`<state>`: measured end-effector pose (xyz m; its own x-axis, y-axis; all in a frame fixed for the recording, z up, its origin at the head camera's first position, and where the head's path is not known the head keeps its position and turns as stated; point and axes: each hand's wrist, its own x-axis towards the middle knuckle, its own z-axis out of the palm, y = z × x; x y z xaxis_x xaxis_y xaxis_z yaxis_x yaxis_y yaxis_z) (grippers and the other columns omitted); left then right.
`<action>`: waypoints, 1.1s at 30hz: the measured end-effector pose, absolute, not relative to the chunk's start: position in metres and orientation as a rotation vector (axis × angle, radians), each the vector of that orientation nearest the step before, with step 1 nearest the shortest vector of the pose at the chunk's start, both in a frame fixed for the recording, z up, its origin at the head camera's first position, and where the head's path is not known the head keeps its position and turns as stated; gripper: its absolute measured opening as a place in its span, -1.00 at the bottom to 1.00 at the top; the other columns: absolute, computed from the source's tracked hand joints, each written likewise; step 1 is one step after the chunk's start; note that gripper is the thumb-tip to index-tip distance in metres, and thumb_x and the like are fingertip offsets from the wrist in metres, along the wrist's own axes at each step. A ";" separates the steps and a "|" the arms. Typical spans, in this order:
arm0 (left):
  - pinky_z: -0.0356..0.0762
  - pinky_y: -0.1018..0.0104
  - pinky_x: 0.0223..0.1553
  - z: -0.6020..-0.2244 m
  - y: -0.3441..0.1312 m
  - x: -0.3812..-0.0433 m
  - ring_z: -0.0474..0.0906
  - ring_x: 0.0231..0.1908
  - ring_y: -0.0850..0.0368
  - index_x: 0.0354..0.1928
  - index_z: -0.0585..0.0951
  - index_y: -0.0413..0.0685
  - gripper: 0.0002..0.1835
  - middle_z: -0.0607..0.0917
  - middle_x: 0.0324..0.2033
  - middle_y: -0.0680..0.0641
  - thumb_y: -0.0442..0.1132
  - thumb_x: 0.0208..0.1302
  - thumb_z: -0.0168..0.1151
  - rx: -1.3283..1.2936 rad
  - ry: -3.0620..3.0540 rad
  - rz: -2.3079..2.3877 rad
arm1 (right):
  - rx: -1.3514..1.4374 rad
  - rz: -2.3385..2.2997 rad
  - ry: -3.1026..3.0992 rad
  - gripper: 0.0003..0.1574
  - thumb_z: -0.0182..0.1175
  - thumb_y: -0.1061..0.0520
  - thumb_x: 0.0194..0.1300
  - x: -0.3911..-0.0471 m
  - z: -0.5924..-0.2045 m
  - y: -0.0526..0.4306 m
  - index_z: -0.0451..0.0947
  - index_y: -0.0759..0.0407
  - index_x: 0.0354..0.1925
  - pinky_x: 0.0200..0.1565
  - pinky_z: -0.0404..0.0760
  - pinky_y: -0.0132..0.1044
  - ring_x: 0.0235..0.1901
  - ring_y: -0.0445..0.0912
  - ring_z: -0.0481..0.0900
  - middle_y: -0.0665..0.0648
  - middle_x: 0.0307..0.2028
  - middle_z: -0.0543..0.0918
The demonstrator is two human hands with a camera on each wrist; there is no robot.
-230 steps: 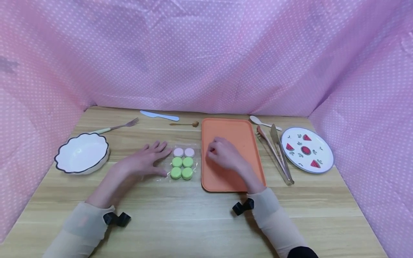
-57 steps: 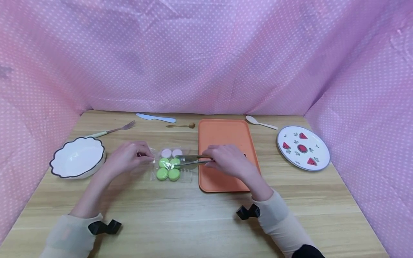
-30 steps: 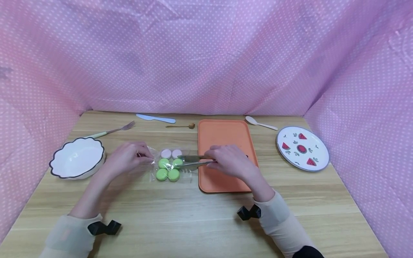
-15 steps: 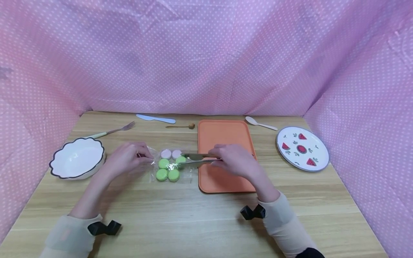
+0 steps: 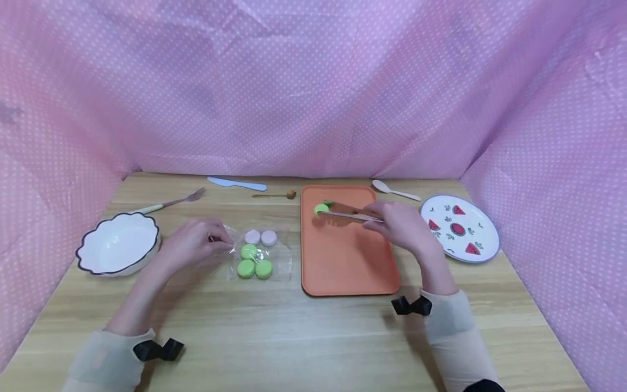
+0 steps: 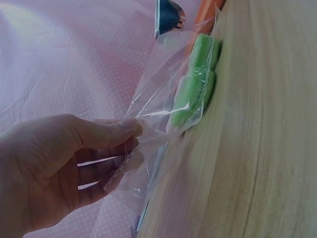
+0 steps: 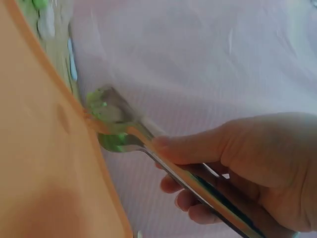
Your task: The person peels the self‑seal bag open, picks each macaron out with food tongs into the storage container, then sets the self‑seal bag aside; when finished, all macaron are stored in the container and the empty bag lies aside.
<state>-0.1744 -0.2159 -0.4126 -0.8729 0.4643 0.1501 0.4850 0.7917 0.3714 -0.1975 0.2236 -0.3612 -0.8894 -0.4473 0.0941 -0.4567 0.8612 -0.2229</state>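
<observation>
My left hand [image 5: 193,245] pinches the edge of a clear plastic bag [image 5: 281,264] between thumb and fingers. The left wrist view shows the film stretched up from the wood to those fingertips. Two pale pink macarons [image 5: 268,238] and three green macarons [image 5: 264,269] lie in the bag. My right hand [image 5: 404,228] holds metal tongs [image 5: 345,216], thumb on one arm and fingers round the other. A single green macaron [image 5: 320,208] is clamped in the tongs' ends, close over the far left part of the orange tray [image 5: 348,272].
At the left stand a scalloped white bowl [image 5: 117,245] and a fork [image 5: 183,199]. A blue knife [image 5: 237,183] and a small gold spoon or fork [image 5: 274,195] lie along the back. A pale spoon [image 5: 394,190] and a watermelon-patterned plate [image 5: 470,218] are at the right.
The right hand picked up the tongs from beside the plate, reached to the bag, then carried one green macaron right and back over the tray. The left hand came to pinch the bag.
</observation>
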 end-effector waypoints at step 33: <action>0.46 0.34 -0.32 -0.413 -0.215 -0.173 0.55 -0.39 0.35 -0.44 0.73 0.21 -0.94 0.66 -0.44 0.27 -0.05 0.11 0.36 -0.787 -2.890 -0.628 | 0.625 0.247 -3.080 -0.61 0.28 -0.11 0.19 -0.223 -0.382 0.228 0.62 -0.03 -0.04 -0.37 0.49 -0.15 -0.34 -0.07 0.57 -0.01 -0.23 0.71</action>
<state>-0.1728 -0.2152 -0.4126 -0.8646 0.4684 0.1817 0.5016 0.7838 0.3663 -0.2226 0.2278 -0.3822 -0.9213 -0.3883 0.0207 -0.3866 0.9091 -0.1549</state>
